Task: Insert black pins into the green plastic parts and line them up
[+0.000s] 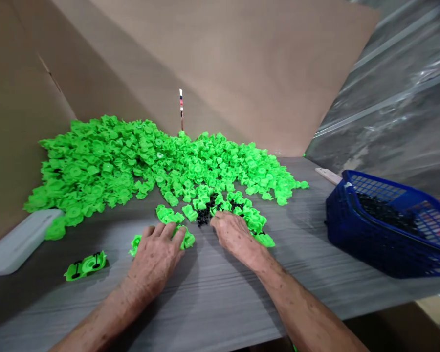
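Note:
A big heap of bright green plastic parts (132, 161) covers the far side of the grey table (220, 293). My left hand (156, 254) lies palm down with fingers stretched over a green part (185, 239) near the table's middle. My right hand (234, 232) rests knuckles up at the heap's near edge, fingers curled toward a small cluster of black pieces (205, 212); what its fingertips hold is hidden. An assembled green part with black pins (85, 265) lies alone to the left.
A blue mesh basket (385, 230) holding black pieces stands at the right. A white flat device (18, 242) lies at the left edge. Cardboard walls (205, 73) rise behind and to the left; plastic sheeting hangs at the right.

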Demonstrator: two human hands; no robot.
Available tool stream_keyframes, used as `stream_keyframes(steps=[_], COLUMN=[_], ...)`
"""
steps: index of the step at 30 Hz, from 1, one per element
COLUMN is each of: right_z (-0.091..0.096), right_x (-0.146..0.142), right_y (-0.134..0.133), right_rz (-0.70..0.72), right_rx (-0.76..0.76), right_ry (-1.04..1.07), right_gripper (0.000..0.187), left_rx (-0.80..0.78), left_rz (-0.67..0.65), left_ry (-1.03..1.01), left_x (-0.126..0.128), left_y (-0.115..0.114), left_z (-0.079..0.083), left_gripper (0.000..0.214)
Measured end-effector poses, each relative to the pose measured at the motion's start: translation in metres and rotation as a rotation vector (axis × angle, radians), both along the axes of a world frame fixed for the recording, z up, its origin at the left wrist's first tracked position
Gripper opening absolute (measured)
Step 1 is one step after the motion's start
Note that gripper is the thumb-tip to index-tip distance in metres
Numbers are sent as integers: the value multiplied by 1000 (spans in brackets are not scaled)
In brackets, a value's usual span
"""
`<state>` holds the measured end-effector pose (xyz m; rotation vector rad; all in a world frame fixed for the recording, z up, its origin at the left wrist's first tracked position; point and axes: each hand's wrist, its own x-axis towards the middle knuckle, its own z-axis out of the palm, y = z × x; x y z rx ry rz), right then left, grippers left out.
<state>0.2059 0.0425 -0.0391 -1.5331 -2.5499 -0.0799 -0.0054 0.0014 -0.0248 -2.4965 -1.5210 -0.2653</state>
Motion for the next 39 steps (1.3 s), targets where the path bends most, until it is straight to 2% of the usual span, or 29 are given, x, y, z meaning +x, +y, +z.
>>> stream_keyframes(steps=[7, 9, 12, 14, 18, 21, 23, 25, 27, 31, 39], right_z=[7, 5, 2, 1, 7, 14, 18, 21, 23, 24, 20], right_x=[-2, -3, -5, -7, -9, -9, -9, -9, -11, -13, -18], right_y=[-5, -5, -4, -3, -4, -6, -8, -11, -12, -15, -16], right_rz=[1, 16, 79, 123, 92, 54, 124, 231, 294, 308, 338], right_rx=[30, 51, 101, 142, 204, 176, 142, 142, 162, 159, 111], right_ry=[100, 172, 366, 569, 994, 1201, 1271, 1275, 1234, 1166, 1126], right_gripper=[26, 25, 24, 24, 16, 10, 8, 8, 9, 11, 13], left_rx=[41, 77, 16, -196, -796, -1136, -1266, -1305, -1257, -1129, -1100], left_rz=[-70, -87, -51, 30, 211, 208, 172, 161, 181, 195, 121], left_ry=[-23, -156, -568, -926, -1638, -1936, -1999, -2000, -1967, -1921, -1892], left_x=[-2, -5, -7, -3, 11, 18, 20, 23, 27, 32, 31], left_y=[0, 0, -1, 0, 6, 15, 21, 26, 28, 28, 25], left_z=[-1, -1, 6, 16, 34, 38, 37, 35, 32, 26, 23], left_gripper=[32, 31, 31, 37, 45, 40, 33, 26, 19, 17, 32])
